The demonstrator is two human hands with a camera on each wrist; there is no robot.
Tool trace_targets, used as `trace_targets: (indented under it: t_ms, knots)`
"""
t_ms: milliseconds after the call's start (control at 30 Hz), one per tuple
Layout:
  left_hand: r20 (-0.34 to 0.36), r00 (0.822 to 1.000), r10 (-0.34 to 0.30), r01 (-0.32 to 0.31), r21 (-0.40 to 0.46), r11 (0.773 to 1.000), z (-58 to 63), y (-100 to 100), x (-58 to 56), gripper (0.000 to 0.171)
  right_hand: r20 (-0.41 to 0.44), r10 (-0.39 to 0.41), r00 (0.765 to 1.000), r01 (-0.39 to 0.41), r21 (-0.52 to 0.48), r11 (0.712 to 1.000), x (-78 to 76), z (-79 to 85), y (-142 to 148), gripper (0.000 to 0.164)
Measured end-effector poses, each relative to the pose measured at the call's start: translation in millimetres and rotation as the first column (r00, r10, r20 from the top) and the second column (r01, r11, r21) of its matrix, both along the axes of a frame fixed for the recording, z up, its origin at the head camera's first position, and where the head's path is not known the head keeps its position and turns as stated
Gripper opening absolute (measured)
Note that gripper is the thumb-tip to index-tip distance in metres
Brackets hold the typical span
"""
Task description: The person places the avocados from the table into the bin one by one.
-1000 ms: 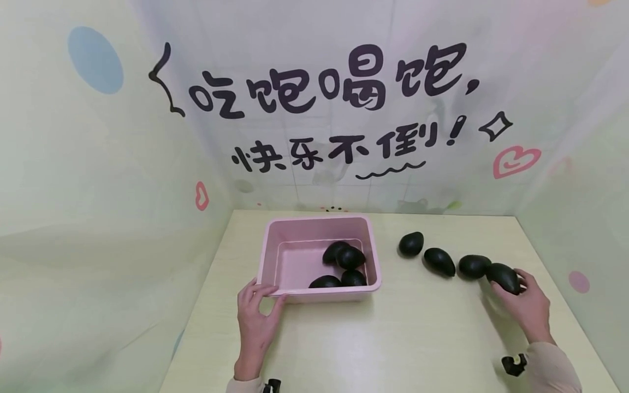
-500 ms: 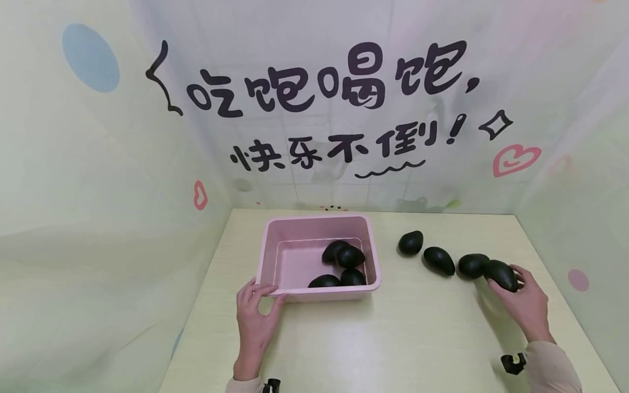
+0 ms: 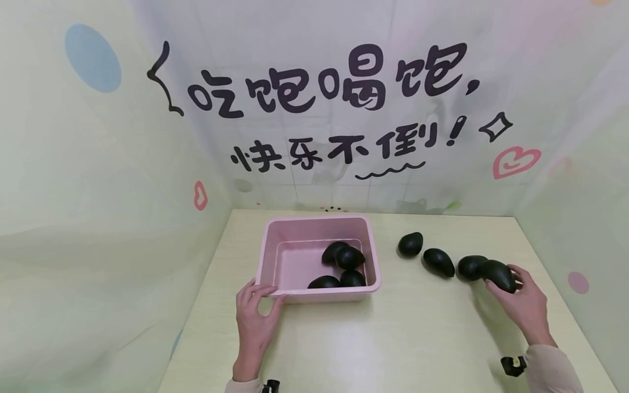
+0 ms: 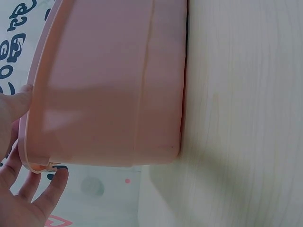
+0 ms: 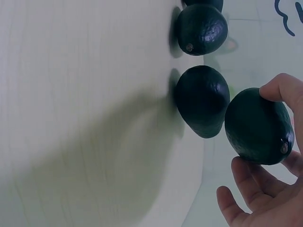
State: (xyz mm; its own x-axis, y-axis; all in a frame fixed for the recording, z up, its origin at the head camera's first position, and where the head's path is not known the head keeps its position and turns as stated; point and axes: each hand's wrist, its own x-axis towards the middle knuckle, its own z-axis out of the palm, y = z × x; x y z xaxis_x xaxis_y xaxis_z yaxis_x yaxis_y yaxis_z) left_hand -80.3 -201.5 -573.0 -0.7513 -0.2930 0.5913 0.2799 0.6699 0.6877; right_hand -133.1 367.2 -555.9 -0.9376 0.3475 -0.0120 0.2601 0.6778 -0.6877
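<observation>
With its thumb and fingers, my right hand (image 3: 526, 305) holds a dark avocado (image 3: 497, 275) at the right of the table. In the right wrist view this held avocado (image 5: 259, 126) is off the tabletop, close to another avocado (image 5: 202, 100) that sits on it. My left hand (image 3: 257, 322) grips the near-left corner of a pink plastic bin (image 3: 319, 292), fingers over the rim and thumb on the near side. Several avocados (image 3: 350, 257) lie in the right part of the bin; its near wall partly hides the lower ones.
Left of the held avocado, a loose row of avocados on the table (image 3: 314, 349) includes one in the middle (image 3: 439, 262) and one nearest the bin (image 3: 410, 244). A printed cloth backdrop (image 3: 314, 191) stands behind and at both sides.
My right hand has shifted slightly left with the avocado, which now overlaps more of its neighbour in the head view. The left hand and the bin have stayed in place.
</observation>
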Motion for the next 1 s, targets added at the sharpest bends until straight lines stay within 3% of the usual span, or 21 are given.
trace_targets:
  t_ms: [533, 1000]
  knots:
    - [0.012, 1.000, 0.002, -0.002, 0.000, 1.000, 0.9, 0.1, 0.6, 0.027, -0.095, 0.059, 0.994, -0.059, 0.002, 0.998, 3.8, 10.1, -15.9, 0.074]
    - [0.020, 1.000, 0.000, 0.000, 0.007, 1.000, 0.7, -0.2, 0.8, 0.027, -0.096, 0.073, 0.993, -0.075, -0.013, 0.997, 1.6, 21.6, -24.4, 0.075]
